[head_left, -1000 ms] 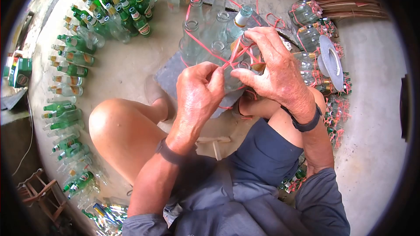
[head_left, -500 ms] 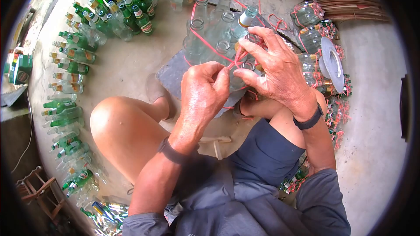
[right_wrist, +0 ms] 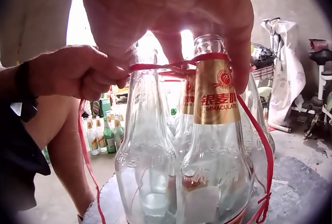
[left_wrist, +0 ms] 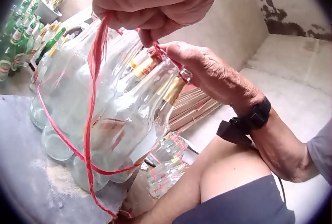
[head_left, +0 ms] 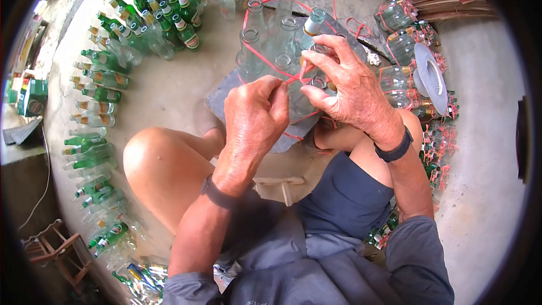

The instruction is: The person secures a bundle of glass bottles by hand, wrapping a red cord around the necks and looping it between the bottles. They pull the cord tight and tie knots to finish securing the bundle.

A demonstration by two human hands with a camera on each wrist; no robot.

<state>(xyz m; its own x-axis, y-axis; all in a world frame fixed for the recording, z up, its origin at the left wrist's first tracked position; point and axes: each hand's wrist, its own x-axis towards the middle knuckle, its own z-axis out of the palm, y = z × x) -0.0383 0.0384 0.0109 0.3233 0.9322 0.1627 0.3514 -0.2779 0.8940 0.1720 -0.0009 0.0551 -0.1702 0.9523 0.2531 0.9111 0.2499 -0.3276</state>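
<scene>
A bundle of clear glass bottles stands upright on a grey slab, circled by red plastic twine. My left hand pinches the twine at the near side of the bottle necks, its fingers curled in. From that hand a long strand hangs down past the bottles in the left wrist view. Over the near right necks, my right hand bends its thumb and fingers around them. Close under that hand in the right wrist view is a gold-labelled bottle, with twine across its neck.
Green and clear bottles line the floor on the left, with a standing cluster behind. At the right are tied bottle bundles and a grey hat. A wooden stool stands lower left.
The twine strands between my hands have drawn together near the bottle necks. My left hand has pulled slightly left, while the right stays about the necks.
</scene>
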